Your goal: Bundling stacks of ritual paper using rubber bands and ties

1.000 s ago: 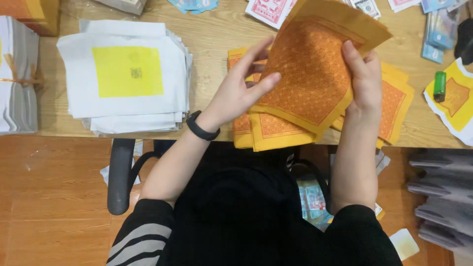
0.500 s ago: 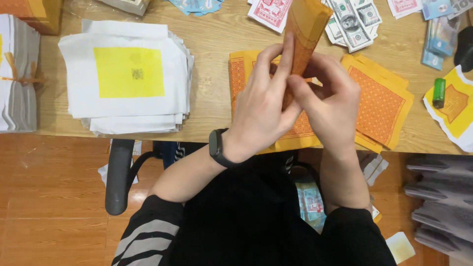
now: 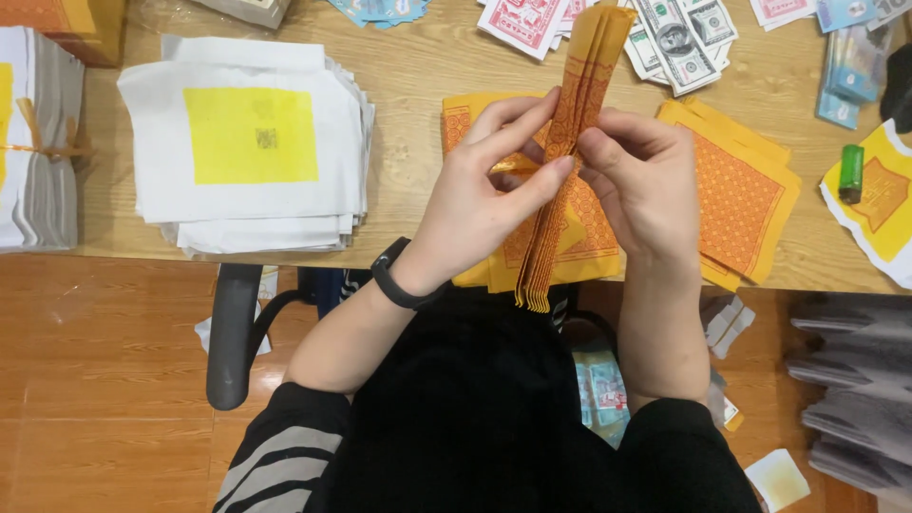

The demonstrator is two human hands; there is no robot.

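My left hand (image 3: 484,195) and my right hand (image 3: 641,180) both pinch one folded bundle of orange patterned paper sheets (image 3: 570,123). The bundle stands on edge between the hands, its top reaching the far part of the table and its lower edges fanning out near my lap. A black band sits on my left wrist. Under the hands lies a stack of orange and yellow sheets (image 3: 589,237) on the wooden table (image 3: 418,85). Another such stack (image 3: 741,195) lies just right of my right hand.
A pile of white sheets with a yellow square (image 3: 249,142) lies left. A tied bundle of paper (image 3: 38,152) is at the far left. Banknote-like papers (image 3: 679,38) and red printed papers (image 3: 527,21) lie at the back. A green lighter (image 3: 851,173) rests at right.
A second ago the orange sheets were held open and flat. Both hands have since folded them into a narrow upright bundle and closed in on its middle.
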